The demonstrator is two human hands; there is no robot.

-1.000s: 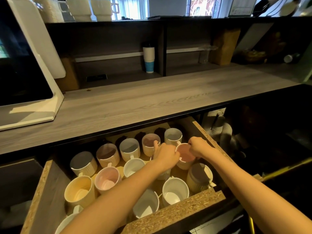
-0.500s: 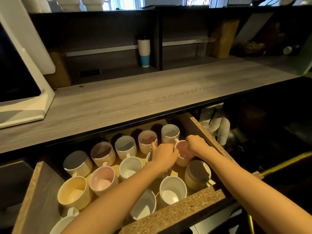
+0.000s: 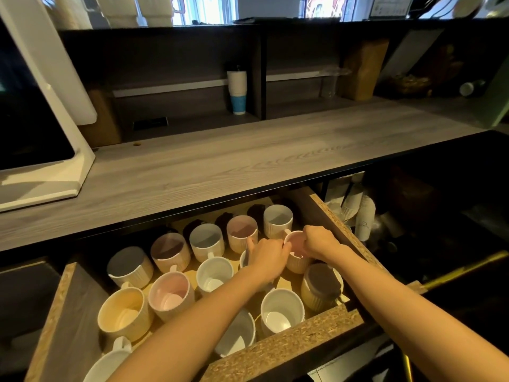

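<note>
An open wooden drawer (image 3: 283, 344) under the counter holds several ribbed mugs in white, pink and yellow. Both my hands are inside it, at its back right. My right hand (image 3: 321, 241) grips the rim of a pink ribbed mug (image 3: 296, 260) from the right. My left hand (image 3: 268, 257) curls its fingers against that same mug's left side and covers most of a white mug (image 3: 243, 260) beneath it. A mug with a dark inside (image 3: 321, 289) stands just in front of the pink one.
A grey wood-grain counter (image 3: 220, 164) runs above the drawer. A white screen stand (image 3: 46, 150) sits at its left. A stack of paper cups (image 3: 237, 92) stands on the back shelf. More paper cup stacks (image 3: 360, 213) lie right of the drawer.
My hands and the pink mug have shifted slightly toward the drawer's back right. The camera has tilted a little, so the counter sits higher in view.
</note>
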